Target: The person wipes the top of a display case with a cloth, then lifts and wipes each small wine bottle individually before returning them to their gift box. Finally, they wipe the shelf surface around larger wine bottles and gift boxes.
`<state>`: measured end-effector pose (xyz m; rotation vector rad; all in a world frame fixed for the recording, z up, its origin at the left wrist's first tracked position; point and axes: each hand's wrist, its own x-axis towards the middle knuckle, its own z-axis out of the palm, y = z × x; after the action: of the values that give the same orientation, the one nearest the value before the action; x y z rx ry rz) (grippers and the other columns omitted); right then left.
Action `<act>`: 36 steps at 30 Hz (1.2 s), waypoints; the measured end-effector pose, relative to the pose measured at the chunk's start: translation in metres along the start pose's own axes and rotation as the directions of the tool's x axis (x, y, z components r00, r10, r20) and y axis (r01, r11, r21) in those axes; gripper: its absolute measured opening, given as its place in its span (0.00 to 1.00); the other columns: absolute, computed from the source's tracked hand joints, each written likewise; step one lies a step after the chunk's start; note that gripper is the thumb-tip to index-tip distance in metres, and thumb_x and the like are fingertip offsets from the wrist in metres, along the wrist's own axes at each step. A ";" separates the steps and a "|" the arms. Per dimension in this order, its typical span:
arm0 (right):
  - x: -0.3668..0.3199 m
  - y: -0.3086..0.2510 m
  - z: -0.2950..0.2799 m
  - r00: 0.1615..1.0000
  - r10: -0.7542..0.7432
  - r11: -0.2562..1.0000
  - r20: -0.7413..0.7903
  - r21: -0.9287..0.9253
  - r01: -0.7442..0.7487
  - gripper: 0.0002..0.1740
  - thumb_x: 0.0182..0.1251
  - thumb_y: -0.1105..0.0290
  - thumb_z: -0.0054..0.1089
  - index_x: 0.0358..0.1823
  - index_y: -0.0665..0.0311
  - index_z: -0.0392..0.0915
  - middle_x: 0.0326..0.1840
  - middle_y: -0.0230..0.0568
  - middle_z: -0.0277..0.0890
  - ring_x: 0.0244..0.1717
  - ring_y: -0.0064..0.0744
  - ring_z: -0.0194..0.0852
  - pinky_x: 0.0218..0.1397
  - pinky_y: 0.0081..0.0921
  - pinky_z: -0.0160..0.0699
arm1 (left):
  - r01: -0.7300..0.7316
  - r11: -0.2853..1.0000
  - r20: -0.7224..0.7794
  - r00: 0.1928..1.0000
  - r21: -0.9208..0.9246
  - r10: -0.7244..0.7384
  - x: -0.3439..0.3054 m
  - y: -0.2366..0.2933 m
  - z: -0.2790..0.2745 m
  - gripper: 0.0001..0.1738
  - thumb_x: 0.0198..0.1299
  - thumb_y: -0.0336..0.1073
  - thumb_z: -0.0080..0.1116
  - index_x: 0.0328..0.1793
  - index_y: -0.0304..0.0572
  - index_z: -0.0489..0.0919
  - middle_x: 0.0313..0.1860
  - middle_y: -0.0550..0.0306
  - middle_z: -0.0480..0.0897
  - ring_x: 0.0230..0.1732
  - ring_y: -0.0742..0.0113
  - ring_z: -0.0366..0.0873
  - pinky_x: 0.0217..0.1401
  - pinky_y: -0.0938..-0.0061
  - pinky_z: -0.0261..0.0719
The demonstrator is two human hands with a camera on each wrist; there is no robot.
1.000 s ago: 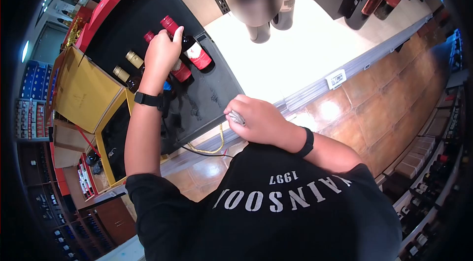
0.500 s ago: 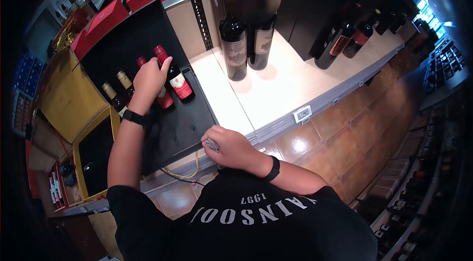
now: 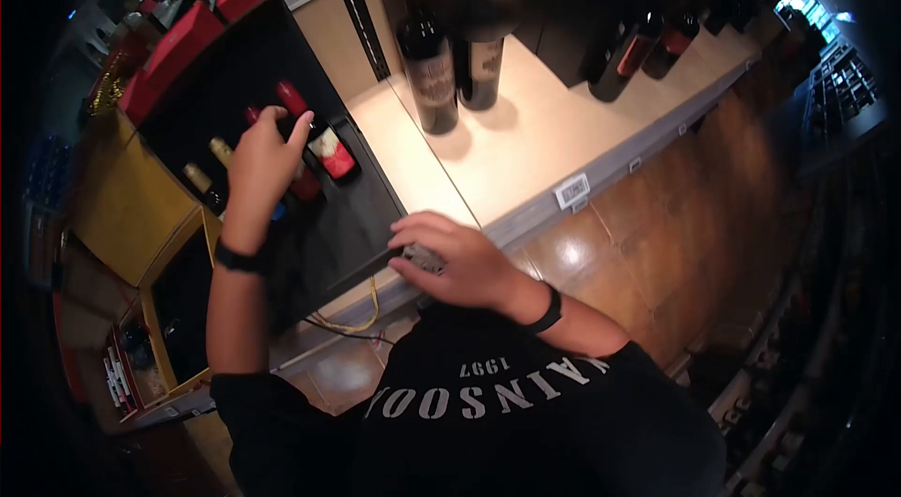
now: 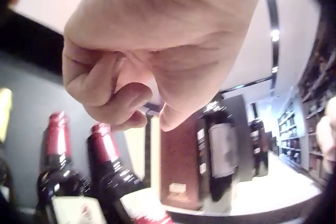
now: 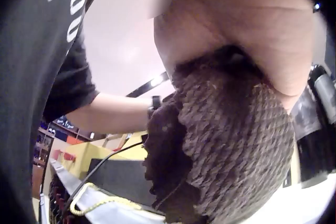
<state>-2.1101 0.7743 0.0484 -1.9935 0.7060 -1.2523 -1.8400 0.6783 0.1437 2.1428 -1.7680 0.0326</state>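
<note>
My left hand (image 3: 258,168) is over the small bottles in a black case (image 3: 324,253), thumb and index finger apart. In the left wrist view its fingers (image 4: 118,103) are loosely curled just above a red-capped bottle (image 4: 107,148), with nothing seen in them. Another red-capped bottle (image 4: 59,140) stands beside it. Gold-capped bottles (image 3: 197,180) lie left of the hand in the head view. My right hand (image 3: 469,267), at the case's near corner, holds a crumpled grey-brown textured cloth (image 3: 424,259) between thumb and fingers; the cloth (image 5: 236,140) bulges from the palm in the right wrist view.
Two tall dark bottles (image 3: 432,75) stand on the pale counter (image 3: 507,168), with more bottles (image 3: 624,56) farther right. An open yellow box (image 3: 131,206) is at the left. A yellow cord (image 3: 366,314) hangs by the counter's front edge.
My right hand's fingers have loosened and spread around the cloth. My left thumb and index finger have parted a little above the bottles. The head view has shifted and darkened.
</note>
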 end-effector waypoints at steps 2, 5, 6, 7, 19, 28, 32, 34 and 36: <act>0.002 -0.017 -0.035 1.000 0.021 0.999 -0.013 0.048 -0.020 0.14 0.70 0.69 0.77 0.54 0.61 0.88 0.51 0.44 0.88 0.52 0.46 0.89 0.56 0.35 0.87 | -0.132 0.983 -0.130 0.985 -0.125 0.116 -0.045 0.023 -0.023 0.27 0.73 0.56 0.70 0.62 0.40 0.87 0.25 0.52 0.83 0.26 0.57 0.83 0.33 0.63 0.78; -0.004 -0.051 -0.090 0.988 0.054 0.988 -0.146 0.154 -0.031 0.18 0.71 0.64 0.79 0.58 0.64 0.88 0.50 0.40 0.90 0.46 0.34 0.89 0.51 0.29 0.86 | -0.271 0.774 -0.228 0.959 -0.572 0.167 -0.112 0.051 -0.055 0.12 0.76 0.33 0.69 0.60 0.38 0.88 0.38 0.67 0.84 0.35 0.82 0.76 0.37 0.82 0.70; -0.007 -0.059 -0.100 0.977 0.030 0.985 -0.210 0.171 0.006 0.18 0.71 0.64 0.79 0.57 0.64 0.88 0.50 0.40 0.90 0.46 0.34 0.88 0.51 0.29 0.86 | -0.354 0.674 -0.269 0.935 -0.649 0.232 -0.128 0.056 -0.061 0.12 0.76 0.33 0.69 0.61 0.39 0.88 0.39 0.67 0.84 0.35 0.82 0.76 0.37 0.82 0.70; -0.010 -0.073 -0.110 0.974 0.005 0.987 -0.228 0.159 0.032 0.17 0.71 0.65 0.79 0.56 0.64 0.88 0.50 0.39 0.90 0.47 0.33 0.88 0.52 0.30 0.85 | -0.428 0.564 -0.304 0.903 -0.706 0.305 -0.143 0.057 -0.067 0.12 0.76 0.33 0.68 0.61 0.39 0.88 0.39 0.67 0.84 0.35 0.81 0.76 0.37 0.82 0.70; 0.018 -0.155 -0.125 0.989 -0.092 0.994 0.112 -0.051 0.098 0.13 0.67 0.68 0.79 0.48 0.61 0.87 0.48 0.33 0.90 0.53 0.31 0.83 0.58 0.32 0.80 | -0.542 -0.026 -0.472 0.706 -0.840 0.527 -0.165 0.034 -0.101 0.14 0.77 0.37 0.66 0.65 0.46 0.85 0.46 0.68 0.82 0.35 0.77 0.76 0.34 0.80 0.69; 0.038 -0.202 -0.136 0.939 0.043 0.950 0.341 -0.305 0.067 0.10 0.63 0.70 0.78 0.43 0.59 0.86 0.47 0.29 0.89 0.58 0.29 0.80 0.62 0.34 0.77 | -0.560 -0.096 -0.520 0.676 -0.823 0.522 -0.157 0.008 -0.100 0.16 0.79 0.40 0.64 0.69 0.51 0.83 0.51 0.68 0.81 0.35 0.75 0.76 0.32 0.79 0.68; 0.050 -0.226 -0.151 0.873 0.167 0.864 0.458 -0.494 0.094 0.08 0.62 0.71 0.78 0.40 0.59 0.86 0.47 0.27 0.89 0.60 0.29 0.78 0.64 0.35 0.75 | -0.600 -0.105 -0.562 0.655 -0.793 0.505 -0.153 -0.002 -0.100 0.17 0.79 0.41 0.63 0.70 0.53 0.82 0.53 0.69 0.80 0.35 0.73 0.76 0.31 0.78 0.68; 0.064 -0.239 -0.162 0.830 0.255 0.781 0.495 -0.612 0.125 0.08 0.61 0.71 0.78 0.39 0.58 0.86 0.46 0.26 0.89 0.61 0.28 0.77 0.65 0.35 0.75 | -0.630 -0.095 -0.589 0.649 -0.771 0.481 -0.149 -0.007 -0.102 0.17 0.79 0.41 0.62 0.71 0.54 0.81 0.55 0.69 0.80 0.35 0.73 0.76 0.31 0.78 0.68; 0.073 -0.250 -0.167 0.795 0.321 0.704 0.514 -0.691 0.163 0.08 0.61 0.72 0.78 0.37 0.58 0.86 0.46 0.25 0.89 0.62 0.28 0.77 0.66 0.35 0.74 | -0.660 -0.080 -0.617 0.644 -0.747 0.453 -0.145 -0.013 -0.109 0.18 0.80 0.42 0.62 0.71 0.56 0.81 0.56 0.69 0.80 0.35 0.72 0.76 0.30 0.78 0.68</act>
<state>-2.2116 0.8352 0.3347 -2.7400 1.0208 -0.1633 -1.8358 0.8489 0.2072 0.3223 -1.6629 -0.5340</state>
